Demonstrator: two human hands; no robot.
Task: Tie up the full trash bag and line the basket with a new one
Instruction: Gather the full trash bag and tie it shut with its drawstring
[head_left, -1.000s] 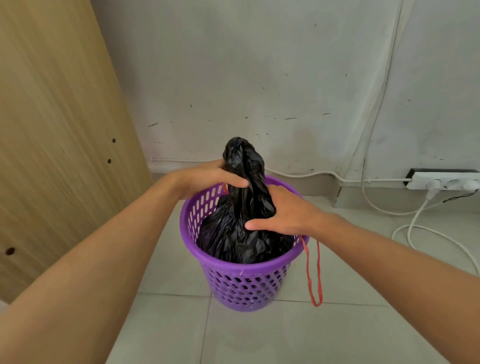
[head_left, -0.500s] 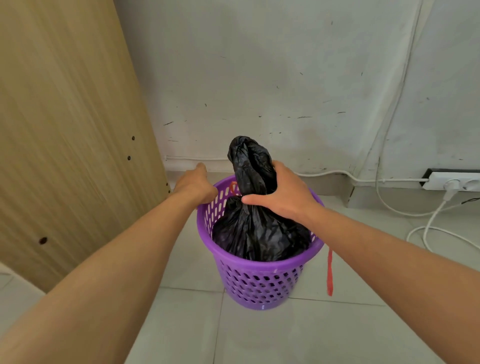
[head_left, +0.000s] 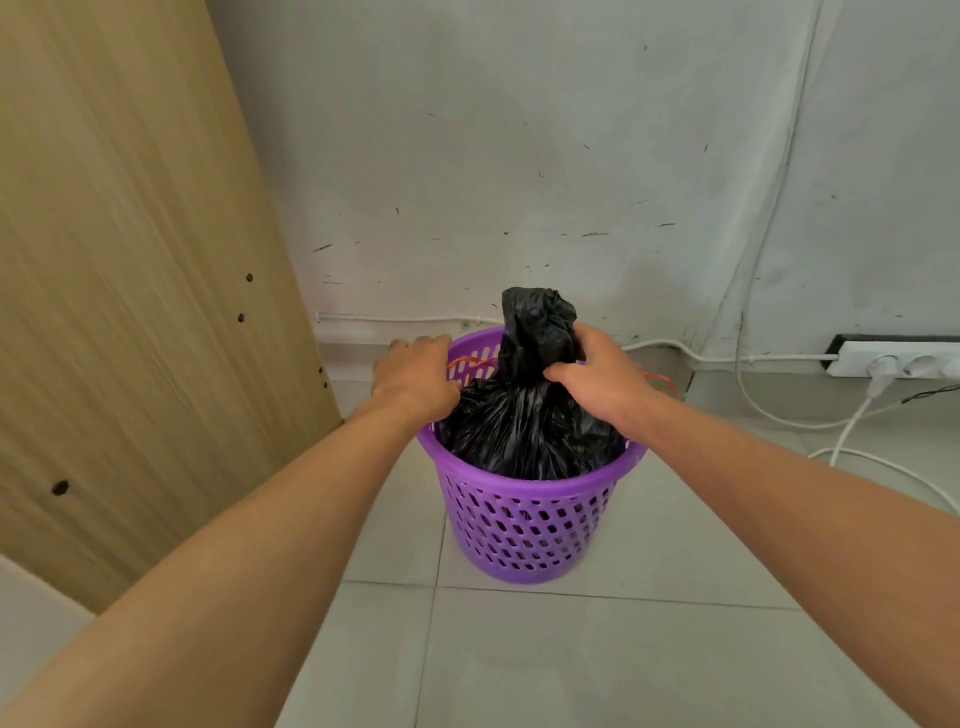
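Gripping the bag (head_left: 524, 431) neck, right hand (head_left: 605, 382); left hand (head_left: 415, 379) on basket (head_left: 530, 525) rim.

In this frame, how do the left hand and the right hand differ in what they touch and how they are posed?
The right hand grips the gathered neck of the black trash bag, fingers curled round it; the left hand rests at the rim of the purple basket, near the red drawstring. The right hand sits over the basket's middle; the left sits at its left edge. Whether the left pinches the drawstring is not clear. Both reach forward on bare arms.
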